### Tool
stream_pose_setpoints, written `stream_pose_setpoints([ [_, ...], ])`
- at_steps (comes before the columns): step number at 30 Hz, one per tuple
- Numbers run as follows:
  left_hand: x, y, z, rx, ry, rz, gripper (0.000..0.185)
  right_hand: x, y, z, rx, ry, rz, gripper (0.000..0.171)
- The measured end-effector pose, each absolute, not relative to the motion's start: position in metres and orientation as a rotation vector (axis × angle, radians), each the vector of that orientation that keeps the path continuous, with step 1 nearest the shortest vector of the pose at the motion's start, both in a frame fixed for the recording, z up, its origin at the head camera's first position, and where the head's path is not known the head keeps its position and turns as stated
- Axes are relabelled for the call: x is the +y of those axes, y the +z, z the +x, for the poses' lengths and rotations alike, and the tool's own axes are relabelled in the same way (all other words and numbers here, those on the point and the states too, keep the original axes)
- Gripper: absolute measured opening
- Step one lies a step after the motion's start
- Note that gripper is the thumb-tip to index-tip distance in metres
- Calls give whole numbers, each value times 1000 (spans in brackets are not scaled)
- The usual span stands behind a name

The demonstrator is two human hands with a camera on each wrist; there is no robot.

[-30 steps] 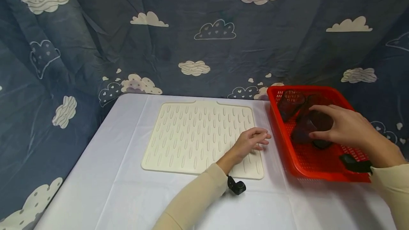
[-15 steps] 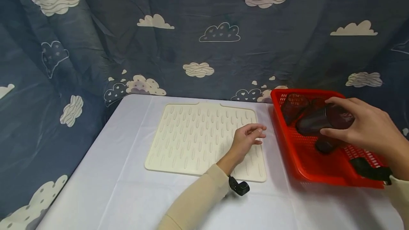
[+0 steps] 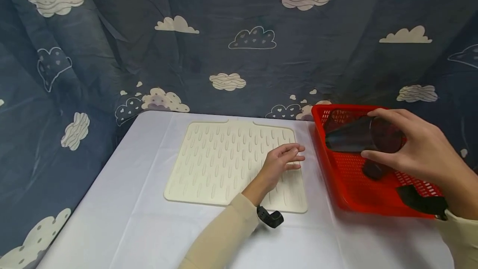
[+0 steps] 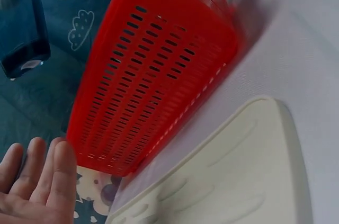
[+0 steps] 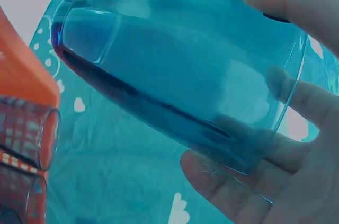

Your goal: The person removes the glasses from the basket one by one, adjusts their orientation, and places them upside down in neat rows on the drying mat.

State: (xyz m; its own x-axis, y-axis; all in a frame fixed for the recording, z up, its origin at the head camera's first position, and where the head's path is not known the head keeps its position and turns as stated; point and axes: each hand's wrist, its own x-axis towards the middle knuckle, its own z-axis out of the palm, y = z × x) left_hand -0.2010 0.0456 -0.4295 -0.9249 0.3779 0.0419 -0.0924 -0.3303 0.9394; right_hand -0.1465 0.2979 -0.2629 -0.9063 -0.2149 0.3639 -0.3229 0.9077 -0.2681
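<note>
My right hand (image 3: 422, 148) grips a blue glass tumbler (image 3: 349, 138) near its open rim, thumb on one side and fingers on the other. Held on its side above the red plastic basket (image 3: 337, 184), the tumbler points its base to the left. Through its clear wall the right wrist view shows some of the fingers. Over the right part of a cream ridged mat (image 3: 220, 161) hovers my left hand (image 3: 278, 163), holding nothing, its fingers loosely extended toward the basket. More dark glasses (image 5: 24, 134) lie in the basket, partly hidden by the held one.
One dark glass (image 3: 374, 170) lies below my right hand inside the basket. White cloth (image 3: 149, 227) covers the table, and a dark cloud-patterned curtain (image 3: 201, 61) hangs behind it. The basket's raised wall (image 4: 153, 60) stands just right of the mat.
My right hand has lifted the tumbler up from among the other glasses and turned it to lie sideways, base to the left. The left hand has drawn slightly left.
</note>
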Motion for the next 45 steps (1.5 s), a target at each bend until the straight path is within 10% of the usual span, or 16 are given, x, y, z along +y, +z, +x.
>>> stream_pose_setpoints([
  [45,-52,-402,-186,1393,2266,635,55,197,-280,-155,-2396,726,1073,90],
])
